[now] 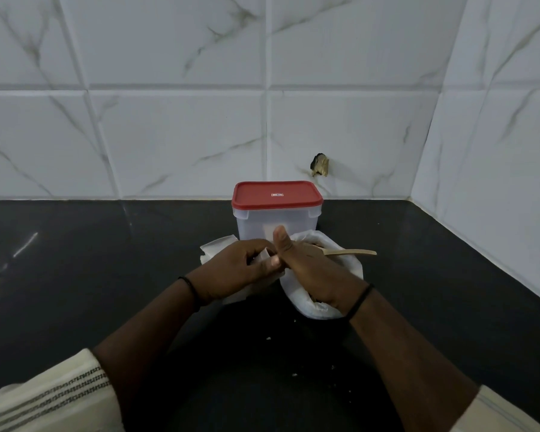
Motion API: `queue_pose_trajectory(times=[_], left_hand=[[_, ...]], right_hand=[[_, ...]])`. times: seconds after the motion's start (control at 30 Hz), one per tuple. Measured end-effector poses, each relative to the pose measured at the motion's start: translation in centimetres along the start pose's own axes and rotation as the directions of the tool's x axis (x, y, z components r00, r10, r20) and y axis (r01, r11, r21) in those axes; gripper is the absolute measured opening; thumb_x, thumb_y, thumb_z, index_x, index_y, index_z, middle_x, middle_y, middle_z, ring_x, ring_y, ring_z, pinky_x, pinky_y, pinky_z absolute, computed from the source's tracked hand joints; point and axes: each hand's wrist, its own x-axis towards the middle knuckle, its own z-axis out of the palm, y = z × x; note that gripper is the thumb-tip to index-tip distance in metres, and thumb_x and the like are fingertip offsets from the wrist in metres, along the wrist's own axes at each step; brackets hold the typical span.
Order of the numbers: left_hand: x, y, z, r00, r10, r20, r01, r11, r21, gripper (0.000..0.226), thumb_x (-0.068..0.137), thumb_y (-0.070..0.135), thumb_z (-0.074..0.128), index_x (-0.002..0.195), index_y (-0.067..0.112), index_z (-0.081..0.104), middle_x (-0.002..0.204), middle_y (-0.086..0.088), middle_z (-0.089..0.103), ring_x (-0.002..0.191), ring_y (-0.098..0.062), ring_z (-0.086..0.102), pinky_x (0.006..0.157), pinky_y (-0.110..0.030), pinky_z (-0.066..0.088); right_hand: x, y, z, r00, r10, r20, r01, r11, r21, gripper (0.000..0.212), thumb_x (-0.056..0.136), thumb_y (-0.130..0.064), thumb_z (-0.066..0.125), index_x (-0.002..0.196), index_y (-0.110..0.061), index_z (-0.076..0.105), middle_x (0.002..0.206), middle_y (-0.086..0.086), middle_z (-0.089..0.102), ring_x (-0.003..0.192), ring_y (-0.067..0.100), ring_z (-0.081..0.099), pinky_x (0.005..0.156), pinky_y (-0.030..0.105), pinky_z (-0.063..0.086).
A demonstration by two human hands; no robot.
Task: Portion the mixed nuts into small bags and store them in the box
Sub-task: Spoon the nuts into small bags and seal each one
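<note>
A clear plastic box (pixel 276 227) with a red lid (pixel 276 195) stands shut on the black counter near the wall. In front of it, my left hand (pixel 234 269) pinches a small white bag (pixel 264 258) at its top. My right hand (pixel 312 272) is against the same small bag with the thumb raised; its fingers are hidden. A large white bag of mixed nuts (pixel 343 269) lies open just right of my hands, partly under my right hand. A wooden spoon (pixel 351 252) sticks out of it to the right.
More white bags (pixel 214 249) lie behind my left hand. A few crumbs (pixel 268 338) dot the black counter (pixel 106 275). Marble-tiled walls close the back and right side, with a chipped spot (pixel 320 165) behind the box.
</note>
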Motion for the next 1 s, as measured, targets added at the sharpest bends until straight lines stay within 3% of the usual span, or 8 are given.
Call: queue_pose_trajectory(times=[0.17,0.3,0.4,0.53,0.7,0.77,0.9,1.0], left_hand=[[-0.1,-0.1,0.2,1.000,-0.022,-0.010,0.022,1.000,0.002,0.082,0.073,0.085,0.045,0.114,0.018,0.066,0.110,-0.006,0.069,0.102,-0.025,0.065,0.092,-0.049,0.050],[-0.1,0.3,-0.2,1.000,-0.006,-0.024,0.006,1.000,-0.007,0.080,0.065,0.090,0.045,0.105,0.025,0.067,0.102,0.000,0.071,0.093,-0.014,0.065,0.085,-0.031,0.053],[-0.2,0.4,-0.2,0.999,-0.034,0.011,0.034,0.999,-0.035,0.067,0.075,0.074,0.056,0.111,0.018,0.067,0.104,0.000,0.071,0.093,-0.014,0.066,0.081,-0.028,0.054],[-0.2,0.3,-0.1,0.996,-0.067,0.052,0.071,0.995,-0.074,0.035,0.085,0.037,0.073,0.113,0.018,0.068,0.105,0.001,0.072,0.094,-0.009,0.067,0.082,-0.022,0.054],[-0.2,0.2,-0.1,0.999,-0.051,-0.005,0.051,0.998,0.032,0.040,0.076,0.044,0.078,0.110,0.026,0.067,0.102,0.008,0.071,0.095,-0.007,0.065,0.084,-0.025,0.053],[-0.2,0.4,-0.2,0.995,-0.022,-0.095,0.033,0.992,0.120,0.040,0.075,0.046,0.079,0.108,0.028,0.065,0.097,0.011,0.069,0.089,-0.004,0.063,0.079,-0.024,0.050],[-0.1,0.2,-0.3,0.970,0.058,-0.237,0.001,0.970,0.244,0.047,0.069,0.061,0.073,0.100,0.028,0.065,0.093,0.012,0.065,0.085,-0.005,0.061,0.076,-0.031,0.052],[-0.1,-0.2,-0.1,0.941,0.070,-0.332,0.032,0.956,0.293,0.055,0.064,0.073,0.063,0.096,0.028,0.063,0.090,0.012,0.063,0.082,-0.003,0.058,0.073,-0.030,0.051]], right_hand=[[-0.7,-0.6,-0.2,0.996,0.008,0.087,-0.004,0.999,-0.041,0.064,0.070,-0.073,0.007,0.108,-0.045,0.050,0.148,0.018,0.047,0.136,0.027,0.042,0.096,0.017,0.034],[-0.3,-0.2,0.3,0.994,0.002,0.109,0.014,0.990,-0.143,0.108,0.071,-0.071,0.003,0.143,-0.005,0.048,0.147,0.020,0.048,0.139,0.034,0.038,0.117,0.044,0.017],[-0.3,-0.2,0.2,0.996,-0.003,0.088,0.013,0.993,-0.118,0.098,0.072,-0.070,0.007,0.135,-0.014,0.056,0.147,0.019,0.049,0.139,0.032,0.038,0.114,0.037,0.024],[-0.3,-0.3,-0.1,0.998,-0.006,0.056,0.005,1.000,0.013,0.069,0.057,-0.095,0.013,0.083,-0.043,0.050,0.139,0.015,0.057,0.135,0.028,0.046,0.110,0.033,0.031],[0.3,0.7,0.1,0.997,-0.066,-0.034,0.071,0.980,0.184,0.094,0.064,-0.097,0.031,0.076,-0.014,0.073,0.098,0.016,0.073,0.106,0.035,0.066,0.107,0.050,0.043],[0.6,1.0,-0.1,0.995,-0.088,-0.037,0.094,0.975,0.201,0.091,0.062,-0.100,0.030,0.070,-0.023,0.077,0.081,0.001,0.075,0.095,0.023,0.070,0.104,0.049,0.046],[1.2,1.2,-0.6,0.986,-0.134,-0.096,0.142,0.986,0.082,0.101,0.062,-0.102,0.012,0.082,-0.029,0.079,0.092,-0.009,0.076,0.099,0.004,0.068,0.104,0.037,0.044],[1.0,1.4,-1.8,0.933,-0.170,-0.318,0.191,0.981,0.034,0.091,0.079,-0.089,0.015,0.076,-0.025,0.080,0.078,-0.010,0.076,0.082,0.002,0.071,0.092,0.033,0.050]])
